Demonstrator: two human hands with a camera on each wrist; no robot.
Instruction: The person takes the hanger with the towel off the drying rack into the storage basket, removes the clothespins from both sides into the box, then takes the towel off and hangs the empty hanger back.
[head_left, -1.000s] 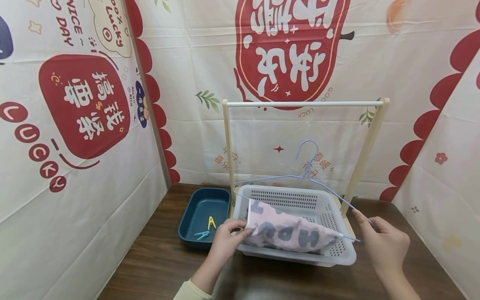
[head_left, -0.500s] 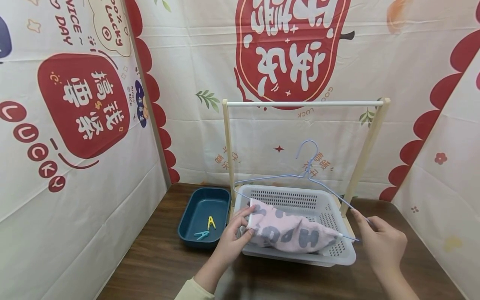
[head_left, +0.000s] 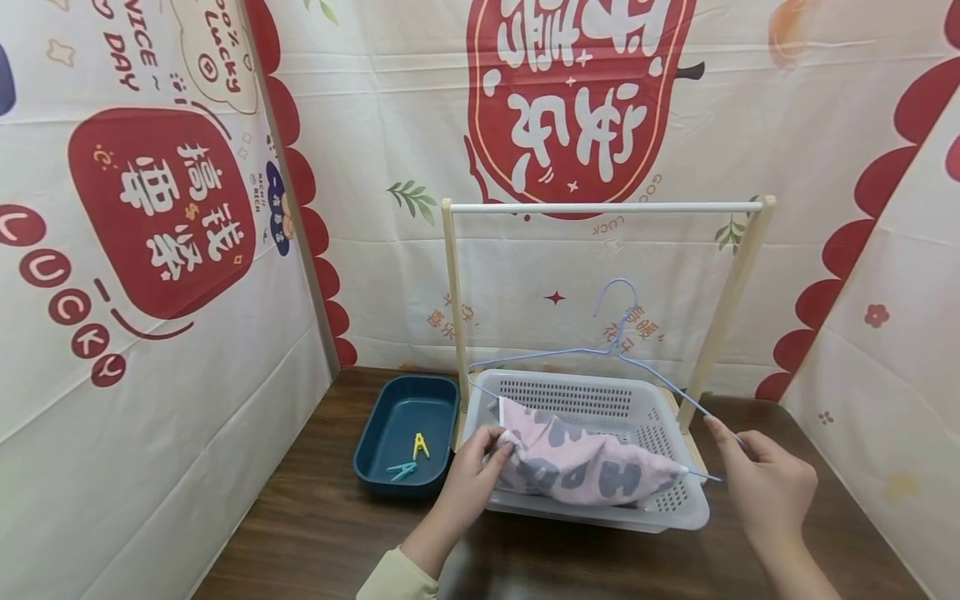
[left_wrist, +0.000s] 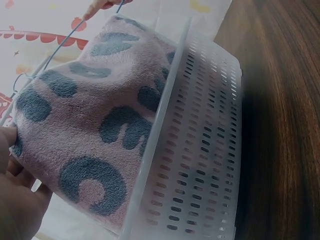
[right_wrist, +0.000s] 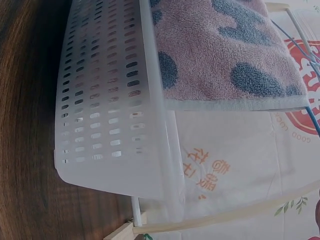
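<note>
A pink towel [head_left: 577, 462] with grey letters hangs folded over the lower bar of a thin blue wire hanger [head_left: 656, 375], its lower part inside the white perforated basket [head_left: 570, 517]. At the towel's left edge my left hand [head_left: 471, 471] pinches the cloth between thumb and fingers. My right hand [head_left: 772, 483] grips the hanger near its right corner, and the hook points up. In the left wrist view, the left hand [left_wrist: 20, 195] holds the towel's edge. The right wrist view shows the towel [right_wrist: 225, 55] above the basket rim; only a sliver of the hand appears there.
Left of the basket stands a dark blue tray [head_left: 371, 425] with a yellow clothespin [head_left: 421, 445] and a teal clothespin [head_left: 402, 471] in it. Behind the basket rises a wooden rack with a white rod [head_left: 607, 207]. All stand on a brown wooden table [head_left: 292, 517].
My left hand has moved slightly right, first opening its fingers against the towel's left edge, then pinching the cloth again. The right hand and hanger have barely moved.
</note>
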